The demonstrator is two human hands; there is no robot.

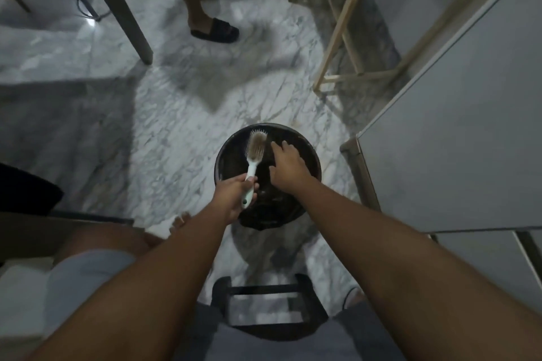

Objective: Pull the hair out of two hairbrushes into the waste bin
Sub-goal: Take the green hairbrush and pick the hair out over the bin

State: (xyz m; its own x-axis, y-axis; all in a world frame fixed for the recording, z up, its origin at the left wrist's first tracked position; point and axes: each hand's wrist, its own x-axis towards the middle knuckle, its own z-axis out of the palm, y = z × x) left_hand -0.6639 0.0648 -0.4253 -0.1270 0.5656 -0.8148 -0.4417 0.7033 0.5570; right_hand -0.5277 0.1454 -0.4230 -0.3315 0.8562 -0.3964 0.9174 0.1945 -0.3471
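Observation:
A round black waste bin (pixel 311 152) with a dark liner stands on the marble floor in front of me. My left hand (pixel 233 195) grips the white handle of a hairbrush (pixel 255 147), holding it bristles up over the bin's left half. Pale hair fills the bristle pad. My right hand (pixel 289 165) hovers palm down over the bin's mouth just right of the brush head, fingers spread, with nothing visible in it. A second hairbrush is not in view.
A white cabinet (pixel 469 141) stands close on the right, a light wooden frame (pixel 352 38) behind it. A table leg (pixel 123 9) is at far left. Another person's legs in black slippers (pixel 215 29) stand beyond the bin. A black stool (pixel 267 302) sits beneath me.

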